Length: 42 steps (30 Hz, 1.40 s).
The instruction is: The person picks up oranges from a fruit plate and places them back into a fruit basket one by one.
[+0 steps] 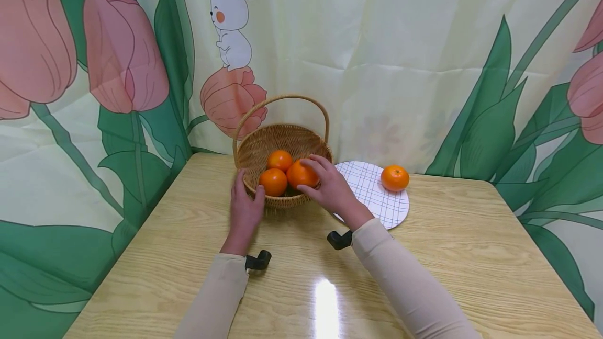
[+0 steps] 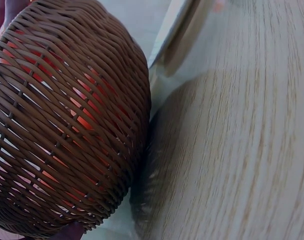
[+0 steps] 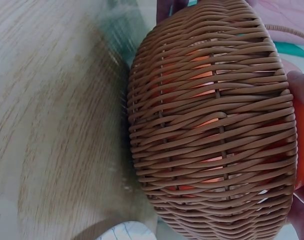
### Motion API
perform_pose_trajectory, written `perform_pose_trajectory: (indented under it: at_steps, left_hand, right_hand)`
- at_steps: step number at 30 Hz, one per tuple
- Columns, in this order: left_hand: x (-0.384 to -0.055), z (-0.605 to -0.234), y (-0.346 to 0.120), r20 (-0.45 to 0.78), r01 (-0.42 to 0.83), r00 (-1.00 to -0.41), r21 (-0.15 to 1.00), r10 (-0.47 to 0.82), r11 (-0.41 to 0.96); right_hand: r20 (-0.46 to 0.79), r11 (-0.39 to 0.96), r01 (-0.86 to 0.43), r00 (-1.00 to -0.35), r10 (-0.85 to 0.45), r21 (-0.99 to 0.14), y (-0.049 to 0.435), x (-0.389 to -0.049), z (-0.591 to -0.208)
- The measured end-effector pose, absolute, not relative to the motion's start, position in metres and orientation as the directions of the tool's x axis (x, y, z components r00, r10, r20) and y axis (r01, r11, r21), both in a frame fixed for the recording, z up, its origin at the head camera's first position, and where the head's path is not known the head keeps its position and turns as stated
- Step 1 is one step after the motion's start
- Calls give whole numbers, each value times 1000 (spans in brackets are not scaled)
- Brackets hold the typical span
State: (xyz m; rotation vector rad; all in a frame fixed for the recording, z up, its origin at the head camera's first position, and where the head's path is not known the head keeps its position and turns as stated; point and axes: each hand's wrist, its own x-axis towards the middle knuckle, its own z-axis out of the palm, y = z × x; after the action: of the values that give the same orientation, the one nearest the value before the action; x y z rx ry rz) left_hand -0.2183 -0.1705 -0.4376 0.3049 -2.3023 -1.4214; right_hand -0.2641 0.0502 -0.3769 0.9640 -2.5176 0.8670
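A wicker basket (image 1: 292,137) with an arched handle stands at the back of the table and holds three oranges. My right hand (image 1: 332,184) reaches over its right rim and grips the rightmost orange (image 1: 299,174), thumb in front and fingers over the top. Beside that lie a front orange (image 1: 273,182) and a rear orange (image 1: 280,159). At the basket's left front, my left hand (image 1: 246,211) holds its side, thumb near the front orange. Both wrist views show the woven wall up close, with orange colour showing through the gaps.
A round white plate with a blue grid (image 1: 365,192) lies right of the basket, a single orange (image 1: 394,178) at its right edge. The wooden table (image 1: 471,255) stretches in front. Behind it hangs a curtain (image 1: 400,67) printed with tulips and a rabbit.
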Motion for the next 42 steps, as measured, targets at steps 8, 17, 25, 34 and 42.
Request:
perform_pose_trajectory:
  at_steps: [8,17,25,34,42]
  left_hand:
    - [-218,-437,-169,239,41,-889,891,-390,453]
    - [-218,-437,-170,226,33,-893,895,-388,446]
    - [-219,-439,-171,220,26,-895,894,-388,448]
    - [-217,-438,-170,211,15,-896,895,-391,447]
    - [-216,-436,-168,232,35,-892,891,-387,453]
  right_hand:
    - [438,614,-678,-733,-521,-404,49,-265,-379]
    - [507,605,-693,-712,-486,-392,58,-266,-378]
    - [561,620,-678,-712,-422,-395,75,-268,-385]
    - [608,631,-672,-700,-373,-387,89,-270,-390]
    - [609,663,-640,-718,-336,-389,102,-273,-393]
